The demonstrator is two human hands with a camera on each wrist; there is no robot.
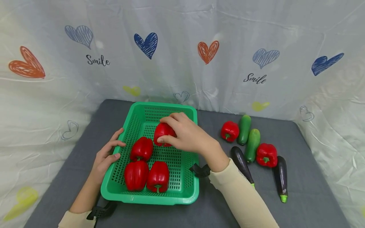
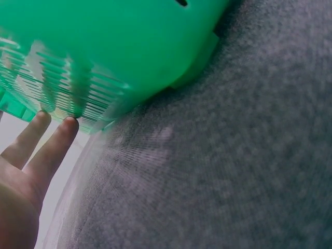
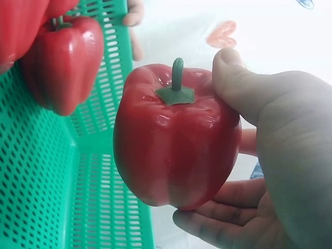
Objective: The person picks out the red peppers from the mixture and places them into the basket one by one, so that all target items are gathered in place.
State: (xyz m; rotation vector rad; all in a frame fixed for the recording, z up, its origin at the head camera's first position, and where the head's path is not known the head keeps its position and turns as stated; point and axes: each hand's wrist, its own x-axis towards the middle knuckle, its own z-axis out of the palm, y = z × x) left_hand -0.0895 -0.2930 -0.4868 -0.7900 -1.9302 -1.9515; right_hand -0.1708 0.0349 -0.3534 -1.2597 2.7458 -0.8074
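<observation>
Red pepper (image 3: 171, 148) sits in your right hand's (image 1: 186, 133) grip, over the green basket (image 1: 151, 200); floor contact unclear. Left hand (image 1: 103, 158) grips nothing, fingertips bracing basket's side. Likely loading step; next move calls for seating it, then letting go.

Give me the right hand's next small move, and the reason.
Probably lower the held red pepper onto the bare floor of the green basket and let go: the right hand grips it over the basket, where three other red peppers lie with space beside them.
</observation>
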